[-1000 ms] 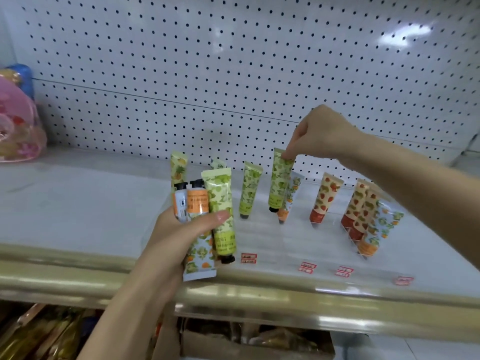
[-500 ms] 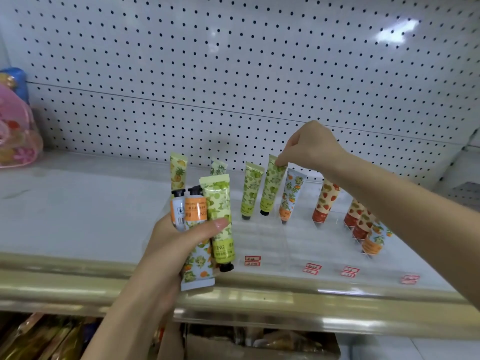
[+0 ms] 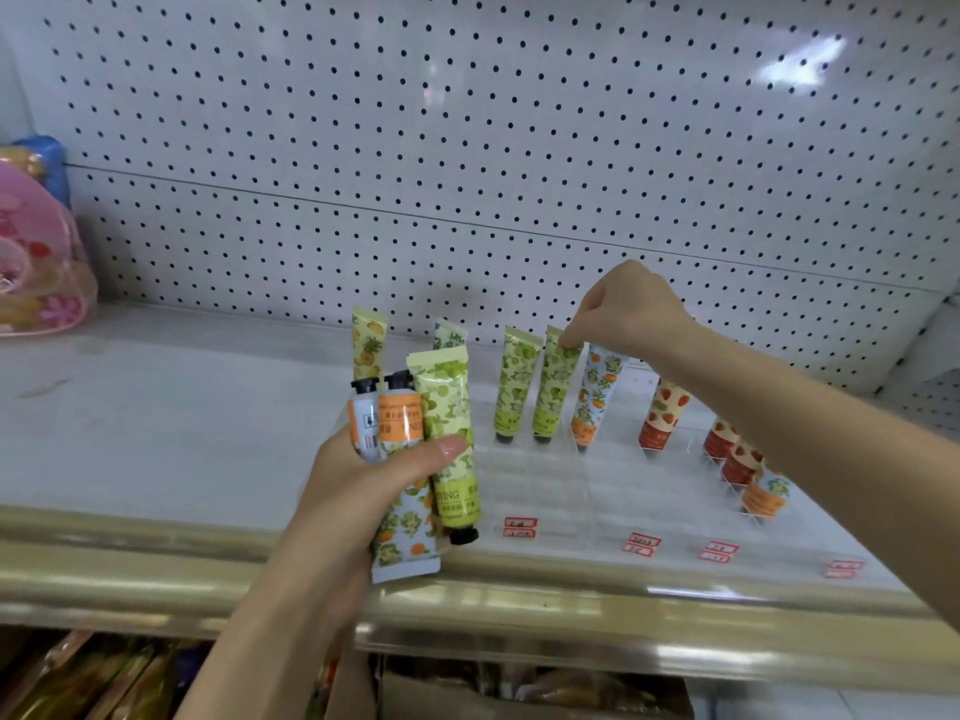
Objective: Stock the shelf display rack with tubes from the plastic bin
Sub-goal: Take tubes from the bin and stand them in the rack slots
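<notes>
You are pinching the crimped top edge of a green fruit-print tube (image 3: 555, 392) with your right hand (image 3: 631, 309), its fingertips curling down onto that edge from above. The tube is standing cap-down in the back row of the clear display rack (image 3: 571, 491) and leaning back slightly. It is sitting just beside a matching green tube (image 3: 514, 384) on its left and an orange-blossom tube (image 3: 595, 394) on its right. Your left hand (image 3: 358, 491) is gripping a bundle of tubes (image 3: 447, 407) at the rack's left end, with the thumb pressing across their fronts. Strawberry tubes (image 3: 662, 415) are standing farther right.
</notes>
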A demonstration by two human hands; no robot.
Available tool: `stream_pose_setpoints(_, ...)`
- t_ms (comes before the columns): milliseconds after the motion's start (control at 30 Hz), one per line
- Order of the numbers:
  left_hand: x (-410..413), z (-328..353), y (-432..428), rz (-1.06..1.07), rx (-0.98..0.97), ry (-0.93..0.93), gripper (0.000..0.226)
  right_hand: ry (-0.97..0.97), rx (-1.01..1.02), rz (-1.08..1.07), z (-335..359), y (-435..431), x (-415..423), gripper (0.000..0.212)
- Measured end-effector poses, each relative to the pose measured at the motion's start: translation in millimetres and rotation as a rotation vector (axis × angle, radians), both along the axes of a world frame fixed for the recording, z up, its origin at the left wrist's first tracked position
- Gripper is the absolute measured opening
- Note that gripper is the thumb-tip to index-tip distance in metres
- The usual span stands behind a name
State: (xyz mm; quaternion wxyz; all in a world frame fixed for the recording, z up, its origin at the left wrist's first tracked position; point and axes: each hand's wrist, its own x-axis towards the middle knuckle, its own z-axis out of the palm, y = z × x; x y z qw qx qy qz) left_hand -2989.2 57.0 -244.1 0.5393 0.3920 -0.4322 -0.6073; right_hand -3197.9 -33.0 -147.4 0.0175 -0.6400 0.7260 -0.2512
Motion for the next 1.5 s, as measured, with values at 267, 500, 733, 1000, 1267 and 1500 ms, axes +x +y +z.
stream_pose_setpoints(267, -0.4, -3.0, -3.0, -0.008, -0.009, -0.017, 0.071, -0.026, 0.064, 0.035, -3.5, 1.2, -2.4, 0.014)
stream_pose_setpoints(500, -1.5, -3.2, -2.8, 0.018, 0.009, 0.018, 0.061, 0.031, 0.083, 0.032, -5.0, 0.2, -1.9, 0.021)
stream_pose_setpoints(733, -1.9, -2.5, -3.1, 0.014, 0.011, 0.014, 0.06, 0.096, 0.058, 0.046, -5.3, 5.0, -3.2, 0.015)
stream_pose_setpoints(1000, -1.9, -2.4, -3.9, 0.027, 0.014, -0.01, 0.054, 0.091, 0.066, 0.045, -5.1, 7.6, -3.0, 0.012)
stream_pose_setpoints(1267, -4.1, -0.5, -0.9, 0.03, -0.008, -0.036, 0.059, -0.014, 0.078, 0.15, 10.9, 22.6, -5.8, 0.009)
stream_pose_setpoints(1500, -20.4, 6.2, 7.3, -0.014, -0.027, -0.06, 0.041, -0.227, 0.121, 0.47, 28.7, 70.1, 3.4, 0.008)
